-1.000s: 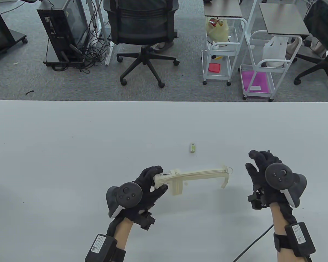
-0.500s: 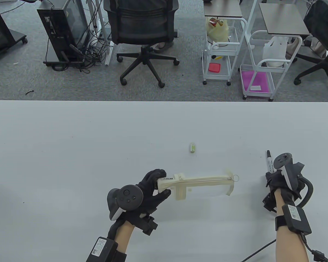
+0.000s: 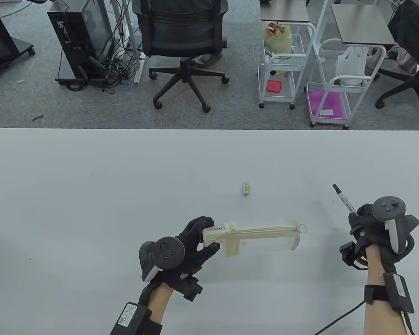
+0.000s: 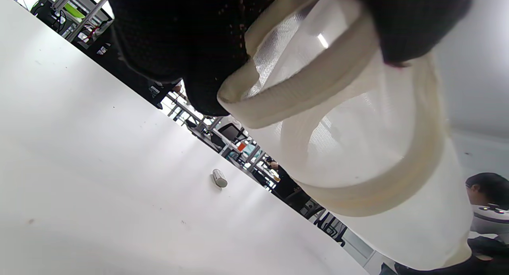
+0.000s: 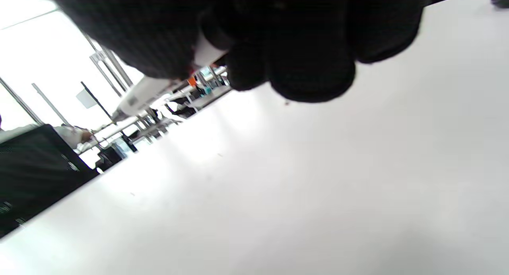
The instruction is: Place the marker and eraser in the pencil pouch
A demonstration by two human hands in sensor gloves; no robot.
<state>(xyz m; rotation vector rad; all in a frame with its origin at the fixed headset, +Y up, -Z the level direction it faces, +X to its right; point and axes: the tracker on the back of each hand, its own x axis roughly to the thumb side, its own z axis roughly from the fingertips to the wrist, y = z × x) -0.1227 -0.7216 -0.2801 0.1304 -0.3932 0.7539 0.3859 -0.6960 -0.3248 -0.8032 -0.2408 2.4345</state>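
A cream mesh pencil pouch [image 3: 255, 234] is held up above the white table [image 3: 125, 174] by my left hand [image 3: 199, 237], which grips its left end; its zipper ring points right. In the left wrist view the pouch [image 4: 358, 139] fills the frame under my fingers. My right hand [image 3: 365, 225] grips a white marker [image 3: 345, 203] with a black cap that points up and away to the left, off the table; it also shows in the right wrist view [image 5: 147, 94]. A small green and white eraser [image 3: 245, 188] lies on the table beyond the pouch, and shows in the left wrist view [image 4: 219, 178].
Beyond the table's far edge stand an office chair [image 3: 181, 38], two white carts [image 3: 282, 62] and a computer tower [image 3: 80, 42]. A black cable [image 3: 335, 319] runs from my right forearm across the table's near right part.
My right hand closed on the marker and lifted it, then moved right as the marker tilted to point up-left. The pouch in my left hand shifted slightly right.
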